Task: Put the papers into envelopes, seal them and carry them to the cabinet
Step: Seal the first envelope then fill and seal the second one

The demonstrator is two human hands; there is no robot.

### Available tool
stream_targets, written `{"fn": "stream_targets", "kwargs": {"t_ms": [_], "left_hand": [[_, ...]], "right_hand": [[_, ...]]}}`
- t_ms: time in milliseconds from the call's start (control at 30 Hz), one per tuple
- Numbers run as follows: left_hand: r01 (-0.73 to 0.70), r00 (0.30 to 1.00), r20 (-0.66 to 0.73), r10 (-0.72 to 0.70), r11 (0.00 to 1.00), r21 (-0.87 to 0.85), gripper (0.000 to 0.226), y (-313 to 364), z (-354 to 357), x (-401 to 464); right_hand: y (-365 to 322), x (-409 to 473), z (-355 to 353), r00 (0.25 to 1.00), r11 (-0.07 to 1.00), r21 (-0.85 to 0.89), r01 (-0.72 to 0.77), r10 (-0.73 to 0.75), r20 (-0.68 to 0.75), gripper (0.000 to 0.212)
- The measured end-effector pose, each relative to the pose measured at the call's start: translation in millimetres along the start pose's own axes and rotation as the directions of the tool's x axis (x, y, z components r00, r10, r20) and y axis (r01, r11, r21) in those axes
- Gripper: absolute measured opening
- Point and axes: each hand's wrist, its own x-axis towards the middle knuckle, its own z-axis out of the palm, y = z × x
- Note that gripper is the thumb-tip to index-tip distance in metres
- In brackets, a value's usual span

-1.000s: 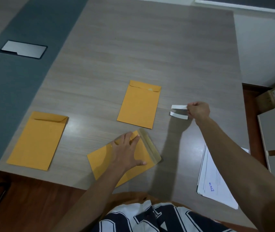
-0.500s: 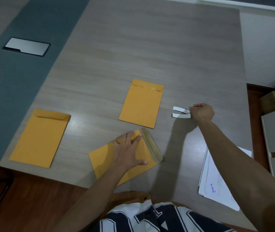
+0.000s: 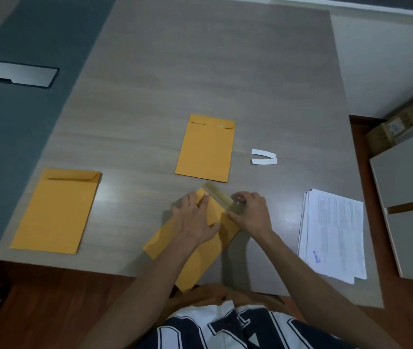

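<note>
The tilted envelope (image 3: 200,238) lies at the near edge of the tabletop (image 3: 200,71). The left hand (image 3: 195,222) presses flat on it, fingers spread. The right hand (image 3: 248,212) pinches its open flap (image 3: 219,197). Right of this envelope lies the paper stack (image 3: 333,233). Behind it lie another envelope (image 3: 205,147) and two white strips (image 3: 263,157).

Office or meeting room. Evidence: long grey wood-grain laminate table (image 3: 213,71) with inset metal cable-port cover (image 3: 20,74); manila envelopes (image 3: 205,147); stack of printed white papers (image 3: 333,235); pale flat-fronted cabinet (image 3: 411,197); brown cardboard carton (image 3: 399,127) on floor.
</note>
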Motion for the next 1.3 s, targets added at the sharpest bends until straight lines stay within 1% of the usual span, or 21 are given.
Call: {"fn": "stream_targets", "kwargs": {"t_ms": [100,233,267,333,400,467,500,567,600,667,700,767,1000,1133,1300], "left_hand": [[0.0,1.0,-0.016,-0.002,0.995,-0.095,0.09,-7.5,5.6,-2.4],[0.019,0.992,-0.117,-0.056,0.954,-0.301,0.097,-14.1,15.6,-6.2],[0.002,0.991,-0.126,-0.047,0.942,-0.335,0.1,-16.6,17.7,-8.1],[-0.065,0.991,-0.136,0.019,0.936,-0.345,0.104,-22.9,18.5,-10.9],[-0.171,0.981,-0.141,0.134,0.94,-0.296,0.1,-31.0,17.5,-11.5],[-0.272,0.962,-0.09,0.259,0.944,-0.189,0.086,-39.1,14.5,-8.5],[-0.302,0.953,-0.063,0.297,0.946,-0.117,0.079,-43.5,12.9,-5.9],[-0.33,0.943,-0.041,0.331,0.943,0.032,0.07,-51.1,8.9,-2.6],[-0.338,0.938,-0.041,0.344,0.936,0.096,0.067,-54.1,8.3,-2.1],[-0.361,0.927,-0.031,0.373,0.914,0.183,0.066,-59.3,9.6,-2.5],[-0.365,0.926,-0.018,0.377,0.907,0.21,0.066,-61.7,11.0,-3.4],[-0.352,0.932,-0.001,0.362,0.907,0.23,0.068,-63.7,14.4,-5.2],[-0.347,0.935,0.03,0.353,0.895,0.28,0.07,-67.6,13.0,-2.5],[-0.351,0.935,0.054,0.349,0.899,0.262,0.069,-66.0,14.1,-3.1],[-0.311,0.95,0.059,0.306,0.925,0.218,0.07,-55.6,8.9,-6.3]], "right_hand": [[-12.2,-9.6,5.2,1.0,1.0,-0.022,0.017,-0.017,0.0,0.052],[-21.2,-27.4,16.0,0.984,0.985,-0.055,0.166,-0.169,-0.058,0.038],[-22.3,-34.5,21.4,0.976,0.976,-0.085,0.2,-0.206,-0.069,0.036],[-22.9,-47.3,32.2,0.962,0.954,-0.173,0.243,-0.26,-0.08,0.035],[-23.1,-56.0,41.0,0.96,0.922,-0.298,0.248,-0.276,-0.054,0.037],[-25.7,-59.4,47.4,0.967,0.89,-0.399,0.221,-0.253,-0.027,0.042],[-29.1,-59.6,49.6,0.97,0.881,-0.427,0.204,-0.239,-0.03,0.046],[-39.3,-59.4,52.9,0.979,0.877,-0.449,0.169,-0.203,-0.029,0.056],[-44.4,-59.2,55.1,0.982,0.868,-0.47,0.163,-0.187,-0.004,0.059],[-49.1,-58.6,62.8,0.986,0.844,-0.511,0.16,-0.155,0.054,0.06],[-49.0,-57.7,66.7,0.989,0.847,-0.509,0.149,-0.139,0.058,0.059],[-42.3,-57.1,72.9,0.991,0.858,-0.496,0.132,-0.118,0.059,0.058],[-11.4,-72.6,63.1,0.987,0.861,-0.486,0.148,-0.157,0.024,0.056],[18.1,-89.9,52.4,0.989,0.875,-0.467,0.124,-0.146,-0.011,0.055],[17.6,-92.1,49.0,0.997,0.904,-0.423,0.065,-0.075,-0.006,0.057]]}}
